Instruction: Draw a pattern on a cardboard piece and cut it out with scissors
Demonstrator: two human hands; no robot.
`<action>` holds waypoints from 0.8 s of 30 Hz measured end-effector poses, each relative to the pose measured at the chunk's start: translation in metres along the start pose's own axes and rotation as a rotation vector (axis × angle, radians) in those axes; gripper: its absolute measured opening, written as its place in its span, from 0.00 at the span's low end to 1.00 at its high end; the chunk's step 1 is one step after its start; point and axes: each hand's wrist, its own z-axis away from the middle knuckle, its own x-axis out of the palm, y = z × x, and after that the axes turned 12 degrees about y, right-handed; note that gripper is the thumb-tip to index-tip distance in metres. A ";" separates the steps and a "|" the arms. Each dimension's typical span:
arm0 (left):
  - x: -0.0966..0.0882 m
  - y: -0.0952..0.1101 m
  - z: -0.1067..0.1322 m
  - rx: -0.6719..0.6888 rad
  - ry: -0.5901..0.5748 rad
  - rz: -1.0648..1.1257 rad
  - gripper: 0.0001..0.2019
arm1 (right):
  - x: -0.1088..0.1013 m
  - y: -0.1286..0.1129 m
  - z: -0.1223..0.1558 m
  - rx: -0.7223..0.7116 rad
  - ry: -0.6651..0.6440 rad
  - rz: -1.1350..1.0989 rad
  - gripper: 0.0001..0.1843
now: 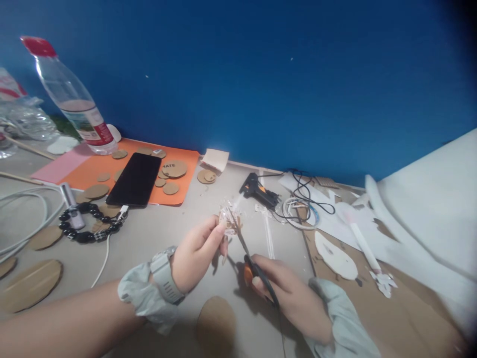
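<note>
My left hand (pixel 201 253) pinches a small, clear-looking piece with a brown and white pattern (pixel 228 222) between thumb and fingers; its exact kind is too blurred to tell. My right hand (pixel 285 293) is closed around scissors (pixel 241 239) with black and orange handles. Their blades point away from me and lie across the piece; whether they are cutting it I cannot tell. Just beyond the hands, a black glue gun (pixel 261 193) rests on the table (pixel 194 238). Nearer to me, a round cardboard disc (pixel 216 325) lies below and between the hands.
At left, a phone (pixel 136 179) lies on orange paper (pixel 182 191) among several cardboard discs. A bottle (pixel 76 99) stands behind, beads (pixel 87 236) and a white cable (pixel 107 261) nearer. To the right are a coiled cord (pixel 298 199), white cutouts (pixel 335 256) and a cardboard sheet (pixel 410 318).
</note>
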 end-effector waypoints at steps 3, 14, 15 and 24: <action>0.000 0.001 0.000 0.005 0.000 -0.005 0.18 | 0.000 0.001 -0.001 0.006 -0.006 0.001 0.16; 0.000 0.003 0.000 -0.043 0.030 0.015 0.19 | 0.000 -0.001 0.001 -0.001 -0.029 -0.023 0.17; 0.000 0.003 0.000 -0.036 0.034 0.010 0.19 | 0.000 -0.001 0.001 0.000 -0.043 -0.025 0.16; -0.001 0.002 0.000 -0.020 0.052 -0.005 0.18 | -0.003 -0.003 -0.001 0.022 -0.064 -0.047 0.16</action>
